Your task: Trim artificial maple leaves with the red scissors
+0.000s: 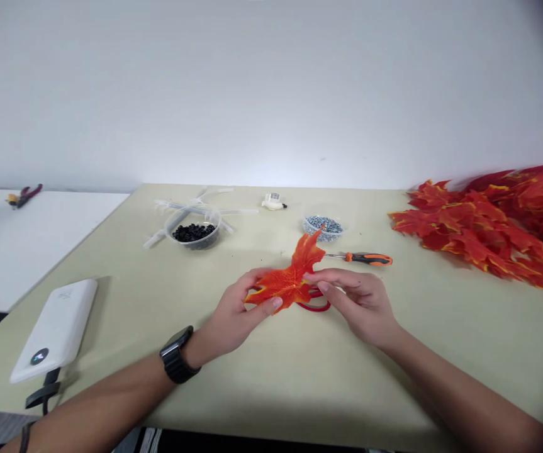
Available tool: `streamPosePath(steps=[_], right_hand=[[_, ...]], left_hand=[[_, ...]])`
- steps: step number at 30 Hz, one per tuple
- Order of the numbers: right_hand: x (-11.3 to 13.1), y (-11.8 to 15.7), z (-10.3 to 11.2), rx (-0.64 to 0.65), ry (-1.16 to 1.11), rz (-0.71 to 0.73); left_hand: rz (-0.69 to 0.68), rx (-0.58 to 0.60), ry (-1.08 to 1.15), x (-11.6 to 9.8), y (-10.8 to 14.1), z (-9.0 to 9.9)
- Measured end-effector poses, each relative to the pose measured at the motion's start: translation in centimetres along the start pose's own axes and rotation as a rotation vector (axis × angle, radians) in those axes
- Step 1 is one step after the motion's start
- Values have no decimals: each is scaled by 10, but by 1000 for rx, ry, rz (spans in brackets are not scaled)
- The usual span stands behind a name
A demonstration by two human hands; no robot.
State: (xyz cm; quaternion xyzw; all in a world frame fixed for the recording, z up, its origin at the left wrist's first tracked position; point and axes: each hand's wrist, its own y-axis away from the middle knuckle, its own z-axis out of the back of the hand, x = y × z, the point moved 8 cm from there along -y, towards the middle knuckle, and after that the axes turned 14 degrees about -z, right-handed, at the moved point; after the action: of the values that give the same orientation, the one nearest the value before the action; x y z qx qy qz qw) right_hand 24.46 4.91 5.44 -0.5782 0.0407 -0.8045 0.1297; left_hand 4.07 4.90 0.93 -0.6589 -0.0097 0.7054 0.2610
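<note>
A person's left hand (236, 313) pinches an orange-red artificial maple leaf (288, 283), its pointed lobes veined in yellow, between thumb and curled fingers above a pale green tabletop (271, 384). The right hand (358, 303) comes in from the other side, its fingertips (309, 277) loosely together at the leaf's edge; whether they grip it is hard to make out. A smooth red loop (316, 307) shows below the leaf, partly hidden by it and the hands. Just beyond lie a screwdriver with an orange-and-black handle (368, 258) and a clear round dish of small silver metal pieces (323, 227). A clear plastic tub of black granules (193, 234) overlaps translucent branching plastic stems (200, 206). At right, a heap of matching leaves (483, 233) runs off the frame's edge. A glossy white power bank (54, 330) lies at left.
</note>
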Motion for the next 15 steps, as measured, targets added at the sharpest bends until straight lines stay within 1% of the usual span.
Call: streamPosePath(steps=[3, 5, 7, 9, 12, 15], right_hand=[[-9, -2, -4, 98, -156, -147], [-16, -3, -9, 174, -268, -257], [-22, -3, -15, 257, -370, -336], [-23, -2, -20, 334, -443, -363], [-24, -2, -26, 422, -527, -384], [-23, 0, -31, 489, -594, -405]], left_hand=[[41, -1, 94, 5, 3, -2], [35, -2, 157, 6, 4, -3], [20, -12, 232, 7, 4, -4], [43, -31, 302, 11, 6, -4], [125, -38, 381, 19, 10, -5], [177, 45, 441, 17, 13, -13]])
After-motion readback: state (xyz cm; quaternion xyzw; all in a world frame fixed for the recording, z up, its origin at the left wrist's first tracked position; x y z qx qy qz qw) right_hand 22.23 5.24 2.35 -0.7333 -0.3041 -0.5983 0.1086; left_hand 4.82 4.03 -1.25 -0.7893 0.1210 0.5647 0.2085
